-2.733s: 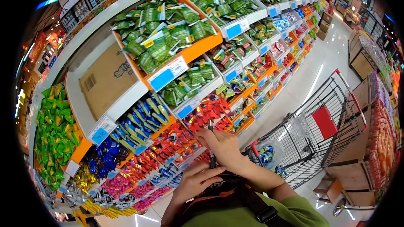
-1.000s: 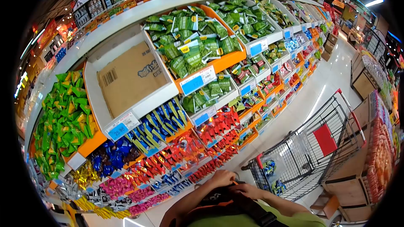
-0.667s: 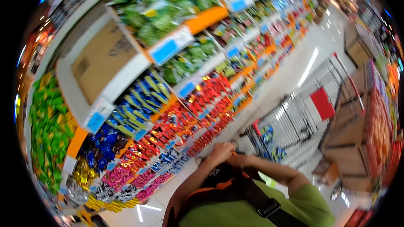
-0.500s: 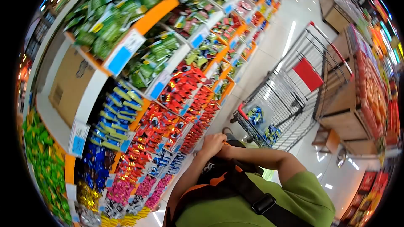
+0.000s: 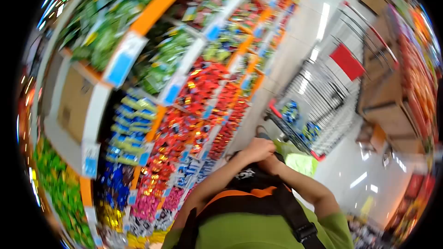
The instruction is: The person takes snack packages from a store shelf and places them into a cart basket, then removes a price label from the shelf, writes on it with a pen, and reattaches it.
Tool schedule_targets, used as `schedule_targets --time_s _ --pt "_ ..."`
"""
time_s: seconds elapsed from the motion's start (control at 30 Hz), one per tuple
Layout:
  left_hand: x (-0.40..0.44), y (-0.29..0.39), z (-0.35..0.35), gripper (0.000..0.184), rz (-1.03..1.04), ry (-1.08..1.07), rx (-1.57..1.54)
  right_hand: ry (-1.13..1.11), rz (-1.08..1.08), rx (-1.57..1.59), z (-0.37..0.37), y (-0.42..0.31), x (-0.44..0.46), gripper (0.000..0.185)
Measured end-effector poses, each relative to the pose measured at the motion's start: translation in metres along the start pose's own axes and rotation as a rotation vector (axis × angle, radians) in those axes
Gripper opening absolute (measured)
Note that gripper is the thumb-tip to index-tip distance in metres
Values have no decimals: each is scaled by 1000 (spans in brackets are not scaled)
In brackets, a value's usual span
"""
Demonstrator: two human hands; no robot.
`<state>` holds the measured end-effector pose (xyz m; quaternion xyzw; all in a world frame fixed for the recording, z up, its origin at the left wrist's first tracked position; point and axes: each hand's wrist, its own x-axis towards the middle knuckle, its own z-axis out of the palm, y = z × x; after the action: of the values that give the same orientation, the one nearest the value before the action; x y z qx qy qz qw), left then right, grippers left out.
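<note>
My left hand (image 5: pixel 259 149) and my right hand (image 5: pixel 271 164) meet at the top of a black bag (image 5: pixel 251 175) with orange trim, worn on my front. The left one lies partly over the right, its fingers curled. Whatever they grip is hidden between them and blurred by motion. Just ahead and to the right stands a wire shopping cart (image 5: pixel 318 106) with a red panel; neither hand touches it. Blue-and-green packets (image 5: pixel 290 112) lie inside it.
Along the left runs a tiered shelf with red packets (image 5: pixel 203 87), green packets (image 5: pixel 110 23) and a cardboard box (image 5: pixel 76 103). A pale floor aisle (image 5: pixel 295 50) passes between it and a wooden display (image 5: pixel 392 106) on the right. A bright green-yellow object (image 5: pixel 302 163) is near the cart.
The view has turned, so the cart sits farther right. My joined hands have shifted right in view, and more of the black bag shows. The picture is blurrier.
</note>
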<state>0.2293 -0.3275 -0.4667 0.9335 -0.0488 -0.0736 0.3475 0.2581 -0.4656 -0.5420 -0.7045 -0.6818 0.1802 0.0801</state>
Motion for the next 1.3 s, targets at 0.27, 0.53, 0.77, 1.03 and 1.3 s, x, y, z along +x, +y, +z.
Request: schedule_targets --time_s 0.27,0.53,0.77,1.03,1.3 --pt "-5 -6 -27 13 -105 203 -205 -242 -111 393 -83 20 19 33" --pt "-115 39 -167 28 -514 1053 -244 156 -313 477 -191 -14 113 18" --pt "-209 71 -249 30 -656 1274 906 125 -621 667 -208 -78 145 32" --pt "-222 26 -262 75 -1048 1159 1029 694 -547 488 -302 -127 221 66" --pt "-223 12 -247 61 -935 1291 855 652 -514 178 -308 -184 288 73"
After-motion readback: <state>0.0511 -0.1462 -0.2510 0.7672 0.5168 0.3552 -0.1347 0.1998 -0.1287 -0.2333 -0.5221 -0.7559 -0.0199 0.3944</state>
